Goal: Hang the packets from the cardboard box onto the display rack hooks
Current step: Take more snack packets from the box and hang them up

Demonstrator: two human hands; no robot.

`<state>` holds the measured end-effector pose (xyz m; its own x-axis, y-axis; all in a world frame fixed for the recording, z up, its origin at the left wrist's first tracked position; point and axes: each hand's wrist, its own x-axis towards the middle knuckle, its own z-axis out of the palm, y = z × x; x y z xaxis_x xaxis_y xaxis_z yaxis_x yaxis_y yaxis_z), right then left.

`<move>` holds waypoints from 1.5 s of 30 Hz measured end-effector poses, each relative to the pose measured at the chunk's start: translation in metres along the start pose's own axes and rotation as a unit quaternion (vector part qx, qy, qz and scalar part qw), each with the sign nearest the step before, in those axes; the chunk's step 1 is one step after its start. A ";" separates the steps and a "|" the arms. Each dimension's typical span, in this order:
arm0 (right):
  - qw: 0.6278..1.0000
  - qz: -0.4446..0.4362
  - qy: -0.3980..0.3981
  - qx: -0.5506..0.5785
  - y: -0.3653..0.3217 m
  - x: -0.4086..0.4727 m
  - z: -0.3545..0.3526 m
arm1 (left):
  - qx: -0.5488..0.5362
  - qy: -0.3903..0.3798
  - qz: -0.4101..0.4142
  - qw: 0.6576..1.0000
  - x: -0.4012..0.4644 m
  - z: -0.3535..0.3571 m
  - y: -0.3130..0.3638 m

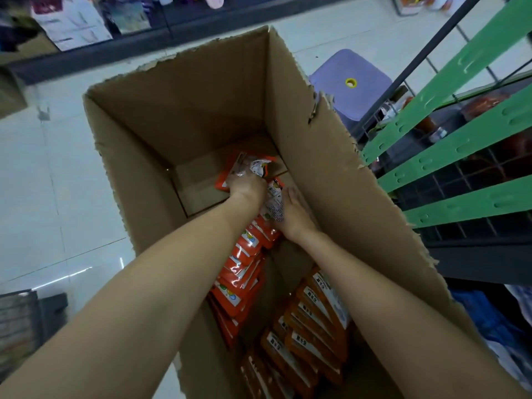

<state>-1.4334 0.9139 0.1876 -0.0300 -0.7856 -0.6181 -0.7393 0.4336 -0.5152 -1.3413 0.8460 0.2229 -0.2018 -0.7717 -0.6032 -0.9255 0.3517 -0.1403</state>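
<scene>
Deep in cardboard box (331,156), left hand (248,188) fingers clutch packets (247,168).

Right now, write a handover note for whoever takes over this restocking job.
Left hand: deep in the cardboard box, shut on a bunch of orange packets.
Right hand: also in the box, resting on the packet row, grip unclear.
A second packet row lies nearer you.
Display rack stands to the right of the box.
Done: packets grabbed.
Left: lift them out, hang them, then the remainder.
</scene>
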 end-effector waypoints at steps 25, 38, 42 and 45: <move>0.844 -0.087 0.166 0.503 -0.105 -0.152 -0.097 | -0.702 0.100 0.102 0.697 -0.171 -0.121 -0.082; 0.831 -0.149 0.490 0.219 -0.071 -0.378 -0.176 | -0.357 0.311 0.431 0.768 -0.317 -0.206 0.033; 0.740 -0.138 0.600 0.272 -0.032 -0.438 -0.201 | -0.384 0.320 0.493 0.712 -0.353 -0.235 0.098; 0.678 -0.133 0.657 0.301 -0.003 -0.471 -0.219 | -0.411 0.314 0.546 0.659 -0.376 -0.248 0.154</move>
<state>-1.5643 1.1864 0.6104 -0.8156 -0.4155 0.4028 -0.4390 -0.0092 -0.8985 -1.4874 1.0585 0.6228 -0.7459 -0.4540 0.4873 0.0721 0.6724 0.7367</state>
